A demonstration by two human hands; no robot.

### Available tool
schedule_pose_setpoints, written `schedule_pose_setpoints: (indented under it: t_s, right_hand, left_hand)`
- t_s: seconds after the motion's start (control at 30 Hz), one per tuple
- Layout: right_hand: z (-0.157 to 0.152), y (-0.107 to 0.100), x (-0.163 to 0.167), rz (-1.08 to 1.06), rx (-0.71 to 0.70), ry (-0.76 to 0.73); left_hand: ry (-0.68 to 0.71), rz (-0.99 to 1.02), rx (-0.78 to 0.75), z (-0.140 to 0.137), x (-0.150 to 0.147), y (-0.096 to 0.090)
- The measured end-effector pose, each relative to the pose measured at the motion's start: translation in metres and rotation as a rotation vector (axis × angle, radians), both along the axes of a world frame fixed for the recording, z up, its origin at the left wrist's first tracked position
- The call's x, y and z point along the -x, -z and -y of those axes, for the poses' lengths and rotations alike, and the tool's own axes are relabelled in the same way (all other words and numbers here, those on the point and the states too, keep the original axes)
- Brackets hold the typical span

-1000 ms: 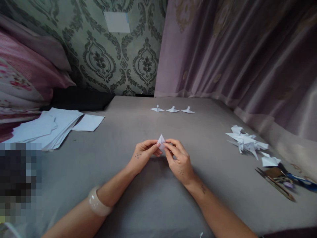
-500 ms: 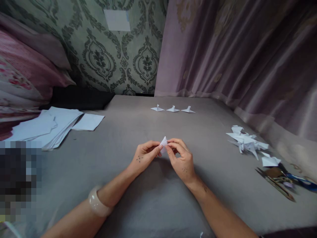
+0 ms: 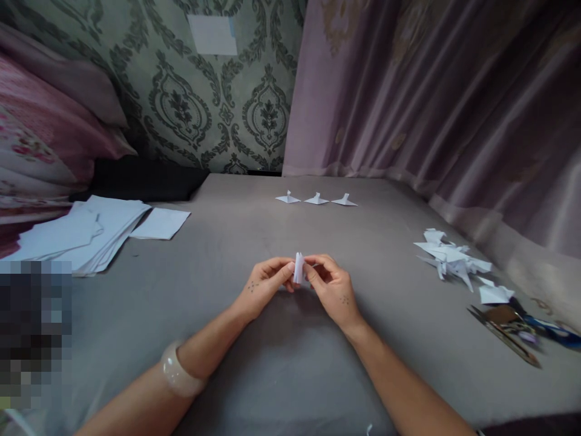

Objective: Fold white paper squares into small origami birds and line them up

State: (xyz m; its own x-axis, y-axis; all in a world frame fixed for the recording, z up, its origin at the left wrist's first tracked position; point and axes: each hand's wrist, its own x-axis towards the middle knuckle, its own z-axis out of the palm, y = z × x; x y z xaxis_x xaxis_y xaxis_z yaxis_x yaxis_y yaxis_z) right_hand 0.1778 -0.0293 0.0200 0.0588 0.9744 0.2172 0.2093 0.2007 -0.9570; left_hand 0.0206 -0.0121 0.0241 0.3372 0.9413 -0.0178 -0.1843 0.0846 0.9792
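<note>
A small folded piece of white paper [image 3: 298,268] is held upright just above the grey-covered surface, with several layers showing at its top edge. My left hand [image 3: 267,281] pinches its left side between thumb and fingers. From the right, my right hand [image 3: 330,287] grips the other side, thumb toward me and fingers behind. Some fingertips of both hands are hidden behind the paper. Farther off stand three folded paper birds in a row: a left one [image 3: 288,197], a middle one [image 3: 316,198] and a right one [image 3: 345,200].
Left lies a stack of white paper sheets [image 3: 104,233] beside a smaller paper square [image 3: 161,224]. On the right are a heap of folded white paper shapes [image 3: 454,257], another folded piece [image 3: 495,293] and scissors [image 3: 506,339]. A purple curtain [image 3: 363,91] hangs behind.
The folded paper has turned in my fingers, from a pointed triangular face to a narrow, edge-on view with its layers showing. Both hands have shifted their grip slightly.
</note>
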Motion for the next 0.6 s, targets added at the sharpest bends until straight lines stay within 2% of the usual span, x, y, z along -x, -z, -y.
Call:
schedule_pose_setpoints:
  t_s: [0.13,0.33,0.6]
  right_hand:
    - [-0.0001,0.0019,0.0002,-0.095,0.109,0.004]
    - [0.0,0.0005,0.0004,-0.052,0.009,-0.025]
    - [0.0033,-0.005,0.0015,0.01,-0.065,-0.082]
  left_hand:
    - [0.035,0.097,0.074,-0.0001,-0.0008,0.0039]
    - [0.013,0.111,0.111,-0.0003,-0.0001,0.0041]
    - [-0.111,0.064,0.046,0.0002,-0.0013,0.0007]
